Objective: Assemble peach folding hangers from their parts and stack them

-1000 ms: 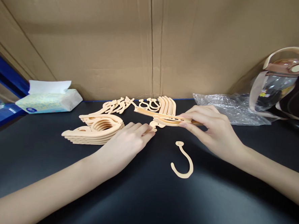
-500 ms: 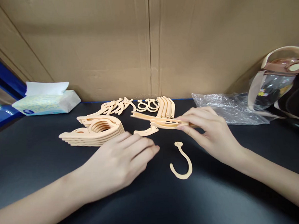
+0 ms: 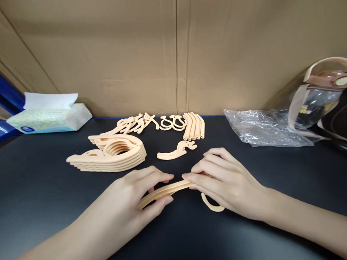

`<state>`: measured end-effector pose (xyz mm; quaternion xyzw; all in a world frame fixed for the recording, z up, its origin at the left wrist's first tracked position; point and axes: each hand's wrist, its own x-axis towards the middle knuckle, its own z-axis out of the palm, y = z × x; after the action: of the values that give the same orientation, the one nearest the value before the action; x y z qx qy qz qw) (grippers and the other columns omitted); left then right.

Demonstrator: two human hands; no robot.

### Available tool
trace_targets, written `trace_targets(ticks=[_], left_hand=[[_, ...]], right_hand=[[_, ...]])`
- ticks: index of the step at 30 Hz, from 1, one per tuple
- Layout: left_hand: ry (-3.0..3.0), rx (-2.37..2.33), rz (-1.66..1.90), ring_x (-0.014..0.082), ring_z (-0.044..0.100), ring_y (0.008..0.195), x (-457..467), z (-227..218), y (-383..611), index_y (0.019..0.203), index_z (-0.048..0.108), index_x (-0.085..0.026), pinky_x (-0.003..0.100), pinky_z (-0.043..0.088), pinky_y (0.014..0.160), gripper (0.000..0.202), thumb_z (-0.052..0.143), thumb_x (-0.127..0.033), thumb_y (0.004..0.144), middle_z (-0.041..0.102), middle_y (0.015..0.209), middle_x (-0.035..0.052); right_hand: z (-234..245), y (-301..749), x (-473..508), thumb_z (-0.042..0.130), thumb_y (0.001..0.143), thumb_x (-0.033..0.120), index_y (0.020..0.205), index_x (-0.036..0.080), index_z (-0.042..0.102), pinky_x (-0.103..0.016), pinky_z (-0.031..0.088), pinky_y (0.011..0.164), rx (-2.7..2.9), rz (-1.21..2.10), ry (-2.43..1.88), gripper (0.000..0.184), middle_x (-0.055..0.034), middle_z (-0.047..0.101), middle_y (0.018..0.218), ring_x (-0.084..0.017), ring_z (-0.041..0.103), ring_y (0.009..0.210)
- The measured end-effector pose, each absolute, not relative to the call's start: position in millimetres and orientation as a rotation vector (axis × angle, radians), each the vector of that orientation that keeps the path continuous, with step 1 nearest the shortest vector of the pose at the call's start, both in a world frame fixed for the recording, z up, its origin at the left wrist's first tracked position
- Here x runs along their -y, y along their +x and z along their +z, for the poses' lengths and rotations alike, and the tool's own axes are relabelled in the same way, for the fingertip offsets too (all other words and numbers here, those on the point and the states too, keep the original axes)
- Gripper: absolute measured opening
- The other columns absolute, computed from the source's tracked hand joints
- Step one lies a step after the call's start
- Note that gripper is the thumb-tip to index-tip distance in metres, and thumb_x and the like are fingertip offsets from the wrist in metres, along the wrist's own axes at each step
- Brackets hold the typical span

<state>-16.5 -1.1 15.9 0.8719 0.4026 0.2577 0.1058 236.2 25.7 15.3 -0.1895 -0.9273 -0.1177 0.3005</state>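
Note:
A long curved peach plastic arm piece [image 3: 166,190] is held low over the black table between both hands. My left hand [image 3: 134,200] pinches its near end between thumb and fingers. Closed on its far end is my right hand [image 3: 226,184]. A peach hook [image 3: 212,206] lies on the table under my right hand, mostly hidden by it. A small curved peach piece [image 3: 176,151] lies loose just beyond the hands.
A stack of peach hanger bodies [image 3: 110,155] sits at the left. Rows of small peach parts [image 3: 165,123] lie by the cardboard wall. A tissue pack [image 3: 49,114] is far left, a crumpled clear bag [image 3: 264,127] and a bottle [image 3: 319,94] at the right.
My right hand brought the arm piece from mid-table toward me. My left hand took hold of its near end. The small curved piece stayed behind on the table.

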Motion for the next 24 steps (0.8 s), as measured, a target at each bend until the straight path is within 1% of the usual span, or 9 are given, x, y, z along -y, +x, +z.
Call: trace_targets(ticks=[3, 6, 9, 12, 15, 18, 21, 24], left_hand=[[2.556, -1.139, 0.77, 0.01, 0.069, 0.077, 5.9, 16.8, -11.2, 0.109, 0.065, -0.026, 0.019, 0.051, 0.069, 0.019, 0.057, -0.015, 0.095, 0.069, 0.09, -0.005], [2.607, -1.131, 0.718, 0.0115, 0.068, 0.078, 8.7, 19.7, -6.3, 0.107, 0.066, -0.023, 0.022, 0.052, 0.07, 0.024, 0.049, -0.011, 0.096, 0.067, 0.092, -0.0018], [2.663, -1.176, 0.689, 0.0139, 0.068, 0.079, 7.6, 17.8, -7.8, 0.106, 0.066, -0.022, 0.026, 0.053, 0.071, 0.025, 0.045, -0.011, 0.097, 0.066, 0.095, 0.0007], [2.704, -1.248, 0.704, 0.0153, 0.068, 0.08, 4.6, 13.0, -13.2, 0.108, 0.064, -0.021, 0.027, 0.054, 0.07, 0.023, 0.045, -0.012, 0.098, 0.066, 0.098, 0.002], [2.731, -1.306, 0.679, 0.0166, 0.069, 0.081, 2.9, 10.0, -17.2, 0.11, 0.063, -0.021, 0.028, 0.054, 0.068, 0.023, 0.044, -0.015, 0.099, 0.066, 0.1, 0.0023], [2.743, -1.315, 0.632, 0.0168, 0.07, 0.083, 3.8, 11.1, -18.6, 0.11, 0.062, -0.023, 0.028, 0.054, 0.069, 0.025, 0.041, -0.015, 0.099, 0.066, 0.101, 0.0016], [2.718, -1.324, 0.632, 0.0165, 0.071, 0.085, 5.7, 15.1, -18.5, 0.113, 0.061, -0.024, 0.028, 0.054, 0.07, 0.025, 0.044, -0.016, 0.097, 0.067, 0.103, 0.0004], [2.66, -1.33, 0.66, 0.0153, 0.069, 0.081, 6.4, 19.4, -18.3, 0.114, 0.06, -0.025, 0.026, 0.052, 0.068, 0.023, 0.049, -0.02, 0.095, 0.067, 0.097, -0.0016]], right_hand=[[16.1, 236.6, -24.1, 0.052, 0.101, 0.012, 0.105, 0.012, 0.07, -0.035, 0.046, 0.082, 2.474, -0.315, -0.518, 0.019, -0.0039, 0.073, 0.085, -0.015, 0.062, 0.077], [16.6, 239.0, -23.4, 0.051, 0.102, 0.015, 0.108, 0.012, 0.07, -0.035, 0.046, 0.084, 2.489, -0.273, -0.548, 0.02, -0.0042, 0.074, 0.088, -0.015, 0.063, 0.08], [15.7, 240.3, -23.9, 0.051, 0.103, 0.021, 0.111, 0.012, 0.071, -0.036, 0.047, 0.085, 2.517, -0.226, -0.572, 0.023, -0.0052, 0.074, 0.093, -0.016, 0.065, 0.083], [14.7, 240.5, -24.5, 0.05, 0.104, 0.024, 0.113, 0.012, 0.07, -0.036, 0.047, 0.086, 2.528, -0.191, -0.591, 0.025, -0.0061, 0.074, 0.097, -0.017, 0.065, 0.085], [14.9, 242.0, -25.3, 0.047, 0.105, 0.023, 0.115, 0.011, 0.07, -0.036, 0.047, 0.086, 2.518, -0.205, -0.61, 0.028, -0.0072, 0.074, 0.098, -0.018, 0.065, 0.086], [15.6, 245.9, -27.7, 0.042, 0.106, 0.019, 0.116, 0.011, 0.07, -0.035, 0.045, 0.085, 2.494, -0.21, -0.646, 0.031, -0.0059, 0.073, 0.093, -0.017, 0.063, 0.083], [15.1, 249.8, -30.9, 0.047, 0.105, 0.018, 0.116, 0.015, 0.071, -0.033, 0.043, 0.085, 2.454, -0.174, -0.702, 0.027, -0.003, 0.073, 0.092, -0.015, 0.061, 0.085], [12.6, 251.5, -33.0, 0.053, 0.102, 0.019, 0.113, 0.019, 0.073, -0.032, 0.042, 0.085, 2.413, -0.101, -0.75, 0.023, -0.002, 0.072, 0.094, -0.015, 0.06, 0.085]])
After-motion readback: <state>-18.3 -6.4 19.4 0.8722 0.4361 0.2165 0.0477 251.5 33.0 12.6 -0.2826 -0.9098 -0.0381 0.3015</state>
